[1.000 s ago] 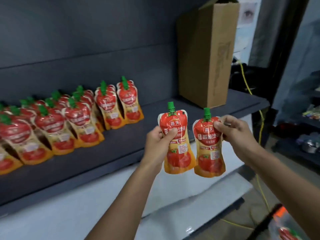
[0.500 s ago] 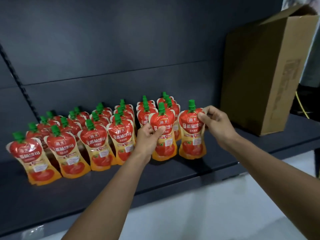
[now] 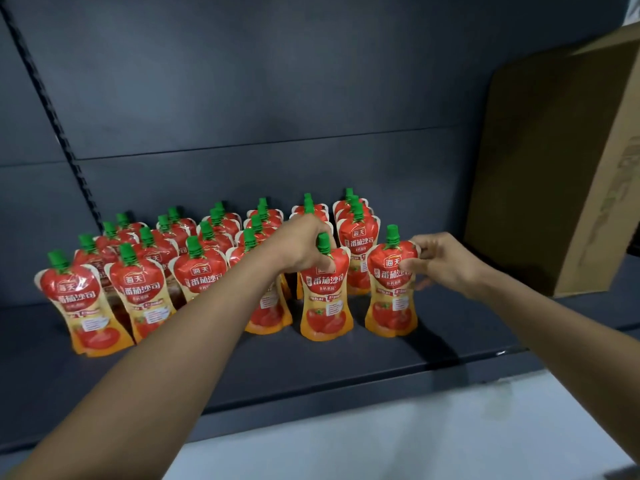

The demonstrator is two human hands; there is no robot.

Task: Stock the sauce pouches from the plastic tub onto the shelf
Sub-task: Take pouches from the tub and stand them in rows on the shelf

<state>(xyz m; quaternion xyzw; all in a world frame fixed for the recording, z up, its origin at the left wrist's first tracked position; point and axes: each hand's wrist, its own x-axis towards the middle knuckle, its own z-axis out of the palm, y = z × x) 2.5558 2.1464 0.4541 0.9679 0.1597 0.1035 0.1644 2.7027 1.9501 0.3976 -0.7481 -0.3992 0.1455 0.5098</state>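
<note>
- Head view: left hand (image 3: 304, 247) grips the left pouch (image 3: 325, 303) round its cap; right hand (image 3: 446, 263) pinches the right pouch (image 3: 389, 299) at its top edge.
- Both stand on the dark shelf (image 3: 311, 368), right of the stocked rows (image 3: 138, 292); cardboard box (image 3: 561, 174) at far right.

Two bare hands (image 3: 304, 245) (image 3: 446, 263), bare forearms (image 3: 194, 341)

1. Sauce pouches (image 3: 199, 275): at least twenty-three, counted by their green caps. They stand in rows across the middle of the frame, and the arm and hand at centre may hide more.
2. Hands: two. The left hand (image 3: 304, 244) grips the centre pouch (image 3: 325, 299) at its top. The right hand (image 3: 446, 261) pinches the right pouch (image 3: 391, 296) at its upper edge.
3. Cardboard box (image 3: 554, 168): one, at the right edge of the frame.
4. Shelf (image 3: 311, 368): one dark board, across the lower middle of the frame.
</note>
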